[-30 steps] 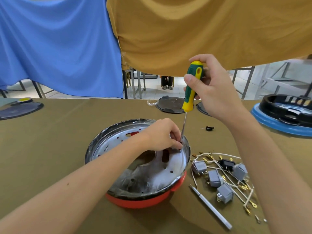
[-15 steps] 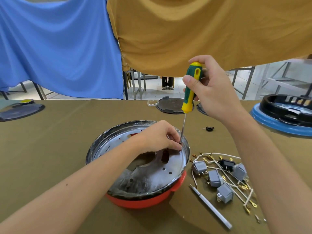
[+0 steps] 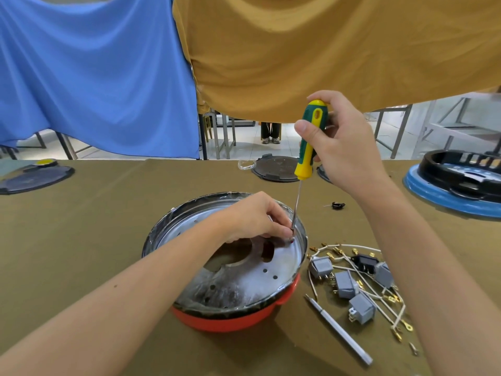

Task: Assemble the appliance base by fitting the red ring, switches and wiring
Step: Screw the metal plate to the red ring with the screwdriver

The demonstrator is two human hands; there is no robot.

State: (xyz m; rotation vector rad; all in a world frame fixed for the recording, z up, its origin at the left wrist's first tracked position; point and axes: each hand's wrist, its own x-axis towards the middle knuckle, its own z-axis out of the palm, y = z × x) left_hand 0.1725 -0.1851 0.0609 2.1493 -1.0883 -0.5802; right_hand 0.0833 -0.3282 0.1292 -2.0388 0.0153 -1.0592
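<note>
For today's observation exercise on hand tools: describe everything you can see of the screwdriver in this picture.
The screwdriver has a thick green and yellow handle, plastic by its look, and a thin bright metal shaft. It stands nearly upright, leaning slightly, tip down. The right hand grips the handle from the side, thumb across its front. The left hand pinches at the tip, just inside the far right rim of the metal base. The tip itself is hidden.

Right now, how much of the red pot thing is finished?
Done: the round silver metal plate already sits in the red plastic ring. In hand: the right hand grips the green-and-yellow screwdriver, tip down by the plate's far rim, where the left hand pinches something too small to make out. Left: the grey switches and white wires lie loose on the brown table.
</note>
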